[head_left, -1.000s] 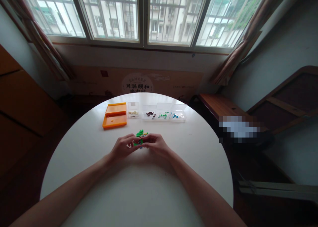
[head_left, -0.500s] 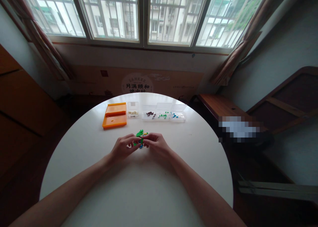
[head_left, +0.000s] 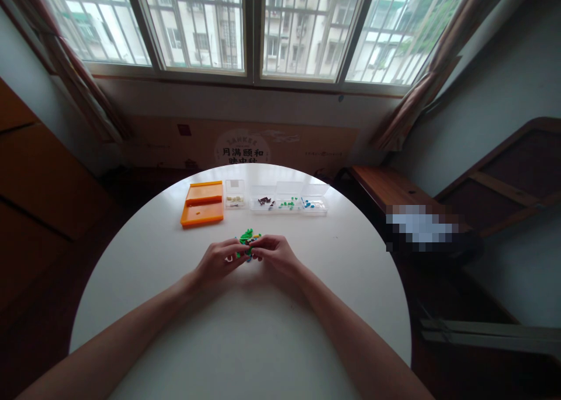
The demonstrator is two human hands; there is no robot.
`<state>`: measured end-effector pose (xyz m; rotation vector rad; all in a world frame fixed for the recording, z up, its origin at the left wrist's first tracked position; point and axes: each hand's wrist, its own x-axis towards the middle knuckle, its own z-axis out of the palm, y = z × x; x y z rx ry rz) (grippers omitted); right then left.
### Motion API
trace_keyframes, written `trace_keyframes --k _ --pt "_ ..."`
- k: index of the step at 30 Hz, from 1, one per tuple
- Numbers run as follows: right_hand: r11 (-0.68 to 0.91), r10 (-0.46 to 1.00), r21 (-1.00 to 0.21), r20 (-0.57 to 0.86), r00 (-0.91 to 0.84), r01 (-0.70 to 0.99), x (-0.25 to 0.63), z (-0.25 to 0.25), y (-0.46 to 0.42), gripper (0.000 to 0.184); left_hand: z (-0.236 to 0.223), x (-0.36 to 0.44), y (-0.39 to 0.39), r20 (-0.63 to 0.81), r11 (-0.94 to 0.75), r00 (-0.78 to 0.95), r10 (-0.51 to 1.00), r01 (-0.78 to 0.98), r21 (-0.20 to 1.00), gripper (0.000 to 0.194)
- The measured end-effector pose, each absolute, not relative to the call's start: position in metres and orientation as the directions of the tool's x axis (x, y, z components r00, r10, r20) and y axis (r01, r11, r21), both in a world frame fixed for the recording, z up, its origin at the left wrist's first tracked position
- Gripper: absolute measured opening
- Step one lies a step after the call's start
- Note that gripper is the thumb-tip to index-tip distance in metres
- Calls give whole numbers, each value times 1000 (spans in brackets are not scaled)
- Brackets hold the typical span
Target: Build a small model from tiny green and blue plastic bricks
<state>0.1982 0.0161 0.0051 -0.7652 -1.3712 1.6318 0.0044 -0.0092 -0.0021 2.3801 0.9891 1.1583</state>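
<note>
Between my hands, near the middle of the white table (head_left: pixel 245 330), is a small building-brick model (head_left: pixel 248 235), mostly green with bits of yellow, blue and white. My left hand (head_left: pixel 222 256) is closed on its left side, thumb and fingers pinching it. From the right, my right hand (head_left: pixel 277 252) pinches at the model with its fingertips. The fingers cover much of the model's middle, so whether a separate small piece is held there I cannot make out.
An orange tray (head_left: pixel 202 214) with a small piece in it lies at the back left. Beside it stands a small clear box (head_left: pixel 235 194) of cream pieces. Further right, an open clear compartment box (head_left: pixel 287 209) holds dark, green and blue pieces. A wooden bench (head_left: pixel 385 184) is at the right.
Both hands stay in almost the same place. The right fingertips have shifted slightly on the model, and the model has turned a little between the hands.
</note>
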Motion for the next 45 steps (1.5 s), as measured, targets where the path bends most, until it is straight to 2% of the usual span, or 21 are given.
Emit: trace_keyframes --k 13,20,37,45 --pt "-38 889 -978 61 -454 -206 199 8 15 32 -3 4 -9 551 -696 425 718 444 564 18" --pt "-32 881 -979 66 -469 -199 200 8 15 32 0 7 -8 553 -644 333 764 440 626 16" --pt "-12 858 -989 67 -509 -149 202 13 14 31 -2 7 -7 562 -629 296 772 480 612 15" --pt "-29 863 -980 75 -499 -197 200 11 14 32 -4 7 -7 547 -592 253 798 499 633 15"
